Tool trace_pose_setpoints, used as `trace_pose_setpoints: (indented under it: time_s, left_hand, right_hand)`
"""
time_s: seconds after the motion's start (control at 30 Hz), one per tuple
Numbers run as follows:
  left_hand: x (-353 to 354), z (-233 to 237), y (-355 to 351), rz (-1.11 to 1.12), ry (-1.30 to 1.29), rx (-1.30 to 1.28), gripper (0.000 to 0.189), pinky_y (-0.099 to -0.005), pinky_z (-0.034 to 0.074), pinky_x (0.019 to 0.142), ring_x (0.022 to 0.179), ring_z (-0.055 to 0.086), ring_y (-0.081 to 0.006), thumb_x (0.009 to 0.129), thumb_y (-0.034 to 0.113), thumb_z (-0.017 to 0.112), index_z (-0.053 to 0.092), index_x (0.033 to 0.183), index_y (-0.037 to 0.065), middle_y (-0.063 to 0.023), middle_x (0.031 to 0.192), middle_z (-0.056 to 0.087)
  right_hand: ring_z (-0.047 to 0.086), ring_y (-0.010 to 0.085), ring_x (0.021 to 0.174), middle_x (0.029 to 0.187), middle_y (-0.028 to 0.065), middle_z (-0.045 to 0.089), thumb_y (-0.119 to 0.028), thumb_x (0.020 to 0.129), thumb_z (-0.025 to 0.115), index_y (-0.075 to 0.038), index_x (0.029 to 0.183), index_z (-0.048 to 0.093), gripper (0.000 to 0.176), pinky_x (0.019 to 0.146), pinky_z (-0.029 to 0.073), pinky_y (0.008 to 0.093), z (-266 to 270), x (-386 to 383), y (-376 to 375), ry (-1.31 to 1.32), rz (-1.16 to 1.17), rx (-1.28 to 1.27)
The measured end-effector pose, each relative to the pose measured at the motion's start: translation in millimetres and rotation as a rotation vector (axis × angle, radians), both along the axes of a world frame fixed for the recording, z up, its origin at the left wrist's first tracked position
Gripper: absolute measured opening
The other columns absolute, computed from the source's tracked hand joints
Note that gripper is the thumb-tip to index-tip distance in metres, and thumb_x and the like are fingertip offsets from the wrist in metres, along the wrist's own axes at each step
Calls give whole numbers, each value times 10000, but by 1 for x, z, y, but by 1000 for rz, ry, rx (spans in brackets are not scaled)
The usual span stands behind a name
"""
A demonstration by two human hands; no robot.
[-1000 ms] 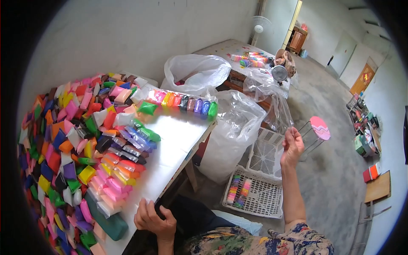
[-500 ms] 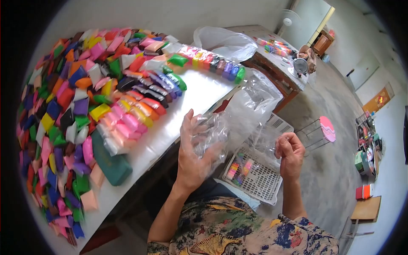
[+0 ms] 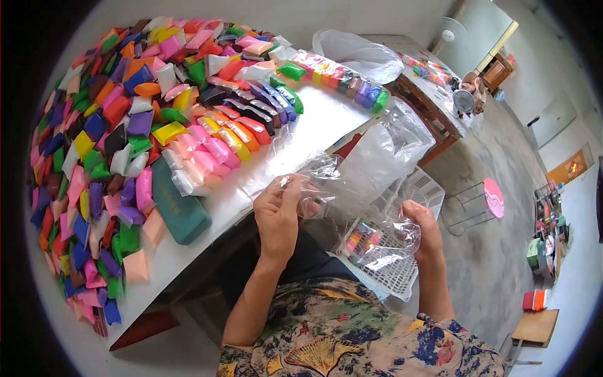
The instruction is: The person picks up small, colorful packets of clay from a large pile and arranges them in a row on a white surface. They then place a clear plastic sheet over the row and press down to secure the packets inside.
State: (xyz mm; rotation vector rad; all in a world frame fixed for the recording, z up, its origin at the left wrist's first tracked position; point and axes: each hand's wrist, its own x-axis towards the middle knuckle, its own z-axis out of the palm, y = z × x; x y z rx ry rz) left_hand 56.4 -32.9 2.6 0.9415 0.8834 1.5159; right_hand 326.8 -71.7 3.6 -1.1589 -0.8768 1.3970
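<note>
My left hand (image 3: 277, 212) is closed on a clear plastic bag (image 3: 323, 168), thumb and fingers pinched at its edge. Across from it, my right hand (image 3: 423, 230) pinches clear film too, which bunches below its thumb. Thin, see-through plastic spans the space between both hands, above a white basket (image 3: 392, 276) with a few colourful packs in it. To the left, rows of coloured clay-like packets (image 3: 220, 141) lie on the white table (image 3: 314, 129), beside a dark green case (image 3: 180, 204).
A large heap of coloured packets (image 3: 94, 169) covers the table's left side. A filled tube-shaped pack (image 3: 345, 85) lies at the far edge, near white plastic bags (image 3: 396, 144). A pink-topped stool (image 3: 493, 198) stands on the floor at right; a second table (image 3: 414, 81) is behind.
My left hand has gone from spread fingers inside the clear bag to a pinch on its edge. My right hand has dropped slightly. The view has shifted, with the table now further right.
</note>
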Motion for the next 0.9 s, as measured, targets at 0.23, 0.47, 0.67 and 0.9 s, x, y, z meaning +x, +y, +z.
trace_pose_setpoints:
  time_s: [0.23, 0.47, 0.67, 0.9]
  left_hand:
    - [8, -8, 4, 155, 321, 242, 144, -248, 456, 546, 592, 573, -98, 992, 83, 576, 667, 957, -23, -52, 765, 665]
    - [23, 17, -1, 381, 967, 550, 35, -338, 474, 547, 582, 611, -232, 872, 17, 650, 638, 851, -9, -107, 701, 619]
    - [28, 16, -8, 326, 1213, 676, 76, -395, 447, 571, 637, 586, -283, 833, 49, 681, 614, 867, 41, -90, 704, 565]
    - [25, 14, -9, 311, 1244, 687, 61, -397, 453, 601, 682, 577, -287, 858, 53, 665, 606, 870, 46, -91, 726, 555]
  right_hand:
    - [606, 102, 838, 900, 33, 653, -244, 993, 614, 5, 1029, 636, 252, 759, 480, 250, -12, -3, 3, -328, 74, -24]
    - [634, 220, 1041, 1150, 117, 632, -370, 914, 729, 13, 1236, 562, 527, 926, 489, 362, 38, -43, -15, -709, -206, 428]
    - [604, 210, 1066, 1216, 159, 573, -314, 837, 818, -3, 1469, 341, 850, 906, 499, 358, 36, -81, -10, -604, -126, 356]
    - [569, 101, 925, 1206, 117, 539, 78, 838, 560, -11, 1498, 329, 705, 807, 496, 236, 22, -75, -1, -590, -108, 307]
